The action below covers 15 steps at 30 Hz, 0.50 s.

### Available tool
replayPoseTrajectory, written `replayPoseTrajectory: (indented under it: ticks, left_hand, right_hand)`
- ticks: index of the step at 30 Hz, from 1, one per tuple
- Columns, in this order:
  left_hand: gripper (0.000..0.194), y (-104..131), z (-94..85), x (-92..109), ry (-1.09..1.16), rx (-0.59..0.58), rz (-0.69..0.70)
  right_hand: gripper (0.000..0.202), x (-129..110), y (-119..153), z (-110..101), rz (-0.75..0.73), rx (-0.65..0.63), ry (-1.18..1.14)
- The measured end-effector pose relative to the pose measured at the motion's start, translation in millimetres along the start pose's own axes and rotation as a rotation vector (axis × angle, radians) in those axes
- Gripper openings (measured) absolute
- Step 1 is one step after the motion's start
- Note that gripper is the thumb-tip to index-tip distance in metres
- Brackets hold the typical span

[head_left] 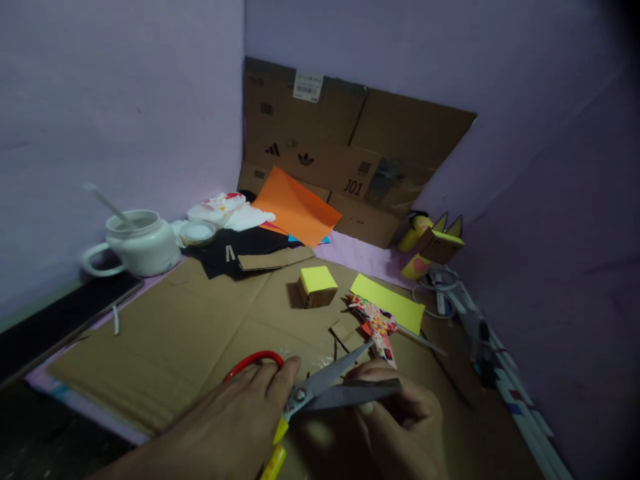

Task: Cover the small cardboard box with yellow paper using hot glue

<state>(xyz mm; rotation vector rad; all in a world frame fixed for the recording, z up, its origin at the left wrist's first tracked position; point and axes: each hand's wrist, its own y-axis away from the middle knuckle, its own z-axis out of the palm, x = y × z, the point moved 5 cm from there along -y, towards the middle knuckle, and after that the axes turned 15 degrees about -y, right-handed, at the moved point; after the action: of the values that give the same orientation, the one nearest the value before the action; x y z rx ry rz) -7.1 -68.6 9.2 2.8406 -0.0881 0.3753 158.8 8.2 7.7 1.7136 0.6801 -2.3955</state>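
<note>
My left hand (250,417) is closed round the handles of a pair of scissors (320,387), red on one loop and yellow on the other. The blades are spread and point right. My right hand (405,420) pinches a small dark strip (383,384), which looks like card, at the lower blade. Whether the blade touches it I cannot tell. Just beyond the tips lies a glue gun (377,323) wrapped in floral paper. Farther back sits a small cardboard cube (319,288) with a yellow top.
A yellow paper sheet (390,303) lies behind the glue gun. At the left stands a white mug (143,247) with a stick in it. Orange paper (297,207) leans near a propped cardboard panel (310,127). Yellow-and-brown paper figures (435,247) stand at the right.
</note>
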Motion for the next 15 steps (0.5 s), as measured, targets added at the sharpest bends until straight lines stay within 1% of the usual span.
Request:
replayPoseTrajectory:
  ticks: [3,6,11,13,15]
  left_hand:
    - [0.069,0.8,-7.1,2.2,-0.014,-0.045,-0.007]
    - [0.07,0.8,-11.2,4.3,-0.031,-0.052,-0.007]
    - [0.069,-1.9,-6.9,3.5,-0.042,0.001,0.036]
    - [0.068,-1.6,-4.6,2.6,-0.059,-0.002,0.033]
    - [0.063,0.0,-5.7,2.4,-0.006,0.028,0.021]
  right_hand:
    - [0.011,-1.7,0.5,1.5,-0.01,0.0,-0.032]
    - [0.011,-3.6,-0.4,2.8,-0.016,0.015,-0.044]
    - [0.01,-3.9,-2.0,0.7,-0.026,0.036,-0.028]
    - [0.007,-2.5,-1.5,-1.6,-0.021,0.049,-0.008]
    - [0.003,-0.1,-0.6,-3.0,0.002,0.066,-0.01]
